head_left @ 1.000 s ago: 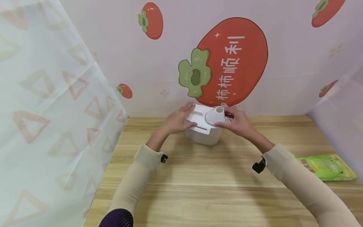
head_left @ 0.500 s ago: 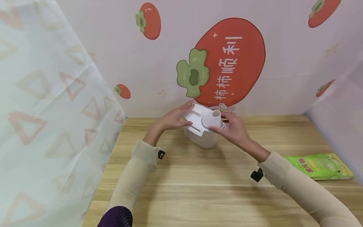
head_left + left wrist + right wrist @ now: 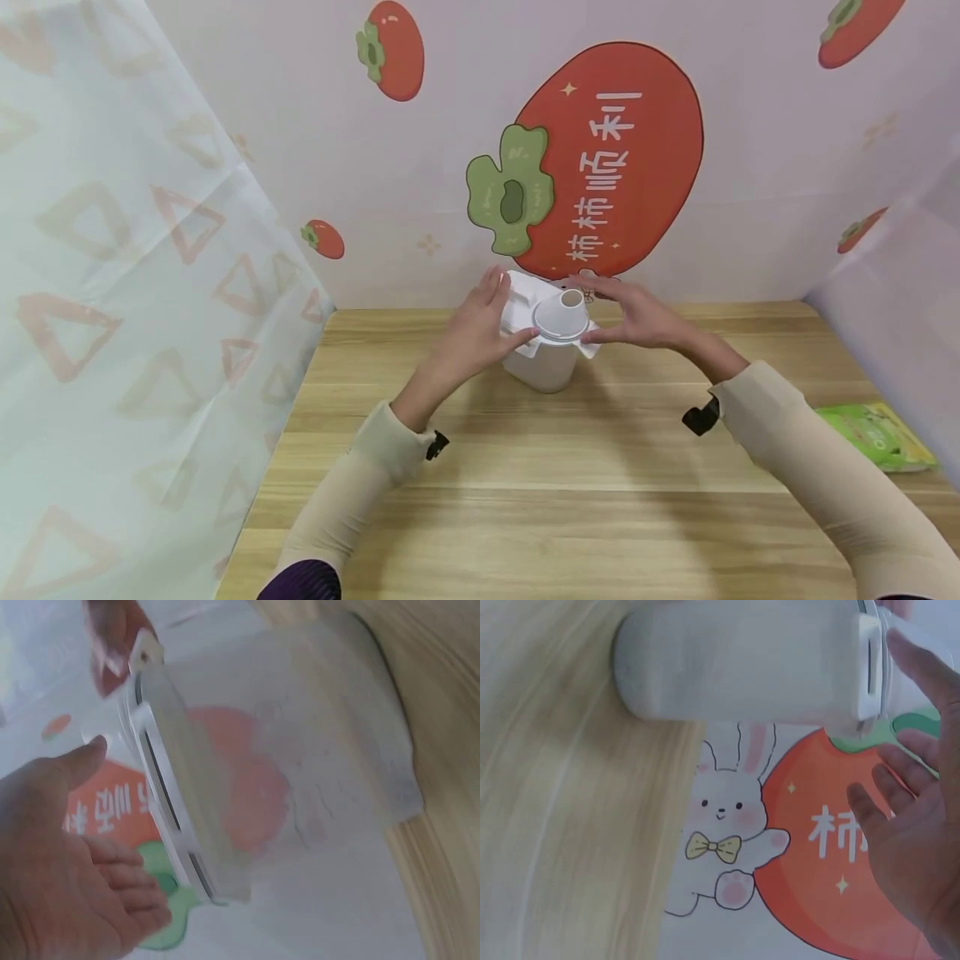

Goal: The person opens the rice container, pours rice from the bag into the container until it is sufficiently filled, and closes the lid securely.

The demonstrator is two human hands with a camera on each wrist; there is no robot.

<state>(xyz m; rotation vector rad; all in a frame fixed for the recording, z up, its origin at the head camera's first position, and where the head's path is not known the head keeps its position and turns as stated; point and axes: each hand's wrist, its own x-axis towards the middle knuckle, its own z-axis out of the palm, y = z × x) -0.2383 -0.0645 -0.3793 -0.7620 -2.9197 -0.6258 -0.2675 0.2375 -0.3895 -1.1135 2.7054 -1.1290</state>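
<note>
A translucent white plastic canister [image 3: 543,373] stands upright on the wooden table near the back wall. Its white lid [image 3: 519,315] carries a cone-shaped spout [image 3: 562,318]. A side latch flap [image 3: 591,343] sticks outward at the lid's right front corner. My left hand [image 3: 472,333] is spread at the lid's left side, thumb tip close to the cone's base. Across from it, my right hand [image 3: 639,318] is held with loose fingers behind the cone and the thumb near the flap. Both wrist views show relaxed, extended fingers beside the lid, gripping nothing.
At the right of the table lies a green and yellow plastic packet [image 3: 881,435], partly covered by my right sleeve. The back wall [image 3: 397,200], printed with persimmons, rises just behind the canister. A patterned white sheet [image 3: 150,333] borders the table's left side.
My right hand has come off the cone and shifted right. My left hand has slid right along the lid, its thumb now nearer the cone. The right front flap now juts out.
</note>
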